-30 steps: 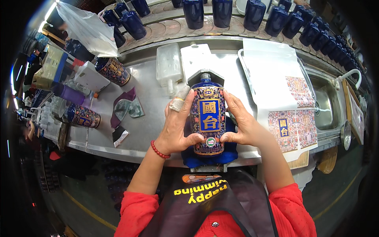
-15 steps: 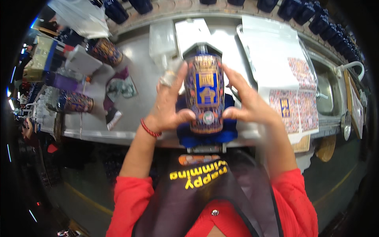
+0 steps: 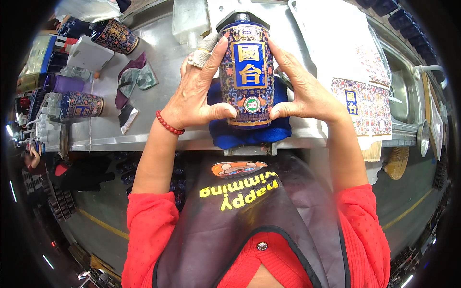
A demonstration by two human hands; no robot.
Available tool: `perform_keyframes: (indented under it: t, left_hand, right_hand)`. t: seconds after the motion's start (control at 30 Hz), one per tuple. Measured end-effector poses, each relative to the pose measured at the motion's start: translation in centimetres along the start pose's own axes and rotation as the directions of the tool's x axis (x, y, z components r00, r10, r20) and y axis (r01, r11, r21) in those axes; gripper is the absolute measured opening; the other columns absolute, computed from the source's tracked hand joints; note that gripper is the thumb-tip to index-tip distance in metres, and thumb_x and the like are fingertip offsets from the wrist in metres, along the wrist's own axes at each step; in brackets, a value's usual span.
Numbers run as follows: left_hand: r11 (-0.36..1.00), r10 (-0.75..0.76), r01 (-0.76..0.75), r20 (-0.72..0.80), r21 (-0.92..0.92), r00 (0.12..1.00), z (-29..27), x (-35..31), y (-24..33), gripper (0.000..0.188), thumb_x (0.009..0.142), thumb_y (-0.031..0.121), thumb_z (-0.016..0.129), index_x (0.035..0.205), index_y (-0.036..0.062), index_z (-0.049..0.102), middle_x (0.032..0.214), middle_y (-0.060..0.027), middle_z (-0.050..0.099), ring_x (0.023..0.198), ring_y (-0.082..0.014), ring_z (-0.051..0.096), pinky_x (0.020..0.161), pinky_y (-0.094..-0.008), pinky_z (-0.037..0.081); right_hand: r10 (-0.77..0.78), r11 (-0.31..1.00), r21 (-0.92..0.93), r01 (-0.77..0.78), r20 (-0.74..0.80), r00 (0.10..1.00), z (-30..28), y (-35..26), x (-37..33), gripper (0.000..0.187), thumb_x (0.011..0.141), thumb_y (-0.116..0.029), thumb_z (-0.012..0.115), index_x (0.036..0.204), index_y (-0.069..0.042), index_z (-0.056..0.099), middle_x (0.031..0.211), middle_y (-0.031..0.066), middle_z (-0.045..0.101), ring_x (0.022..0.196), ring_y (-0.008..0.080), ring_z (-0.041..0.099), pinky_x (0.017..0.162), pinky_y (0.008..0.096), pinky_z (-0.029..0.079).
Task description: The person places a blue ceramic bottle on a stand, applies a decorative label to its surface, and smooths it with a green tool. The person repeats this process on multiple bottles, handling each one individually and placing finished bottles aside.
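Observation:
A dark blue bottle (image 3: 246, 98) lies in front of me with its neck pointing away. Its body is covered in a colourful floral pattern with a blue, gold-lettered panel and a small round green emblem. My left hand (image 3: 192, 98) grips its left side, thumb near the base and fingers along the edge. A greyish-white wrap (image 3: 202, 54) covers one of that hand's fingers. On the opposite side my right hand (image 3: 311, 93) holds the bottle in the same way. Beneath the bottle is a bunched blue cloth (image 3: 225, 137), partly hidden by it.
Printed pattern sheets (image 3: 355, 108) lie to the right, before a metal sink (image 3: 402, 96). Patterned bottles (image 3: 82, 104) and a crumpled dark scrap (image 3: 129, 81) are on the left of the metal bench (image 3: 158, 122). A clear plastic container (image 3: 189, 24) stands at the back.
The whole view has shifted, so the bench, bottle and hands sit higher in the picture. Both hands keep their hold on the bottle's sides.

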State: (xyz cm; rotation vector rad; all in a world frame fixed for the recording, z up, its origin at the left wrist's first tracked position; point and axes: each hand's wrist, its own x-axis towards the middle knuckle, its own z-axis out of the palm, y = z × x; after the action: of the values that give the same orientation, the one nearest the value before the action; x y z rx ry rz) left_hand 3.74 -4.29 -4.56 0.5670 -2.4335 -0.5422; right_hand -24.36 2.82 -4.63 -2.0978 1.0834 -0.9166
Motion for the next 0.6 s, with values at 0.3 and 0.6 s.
perform_keyframes:
  t: [0.3, 0.6]
  left_hand:
    - [1.0, -0.021, 0.021, 0.026, -0.014, 0.999, -0.13, -0.12, -0.11, 0.119, 0.073, 0.08, 0.066, 0.161, 0.0129, 0.022, 0.16, -0.0222, 0.029, 0.146, -0.041, 0.029, 0.118, -0.0536, 0.014]
    - [0.999, -0.033, 0.033, 0.017, -0.007, 0.999, -0.1, -0.02, -0.03, 0.121, 0.075, 0.082, 0.061, 0.162, 0.0105, 0.016, 0.162, -0.0248, 0.023, 0.148, -0.0448, 0.024, 0.118, -0.0566, 0.012]
  right_hand:
    - [0.02, 1.0, -0.025, -0.019, 0.028, 0.999, -0.25, -0.25, -0.14, 0.135, 0.059, -0.059, 0.088, 0.162, -0.01, 0.015, 0.163, 0.0196, 0.024, 0.148, 0.0346, 0.03, 0.114, 0.0431, 0.036]
    - [0.076, 0.997, -0.024, -0.074, 0.093, 0.993, -0.99, -0.74, 0.35, 0.14, 0.057, -0.057, 0.09, 0.161, -0.005, 0.012, 0.161, 0.0251, 0.022, 0.15, 0.0398, 0.024, 0.122, 0.0457, 0.023]
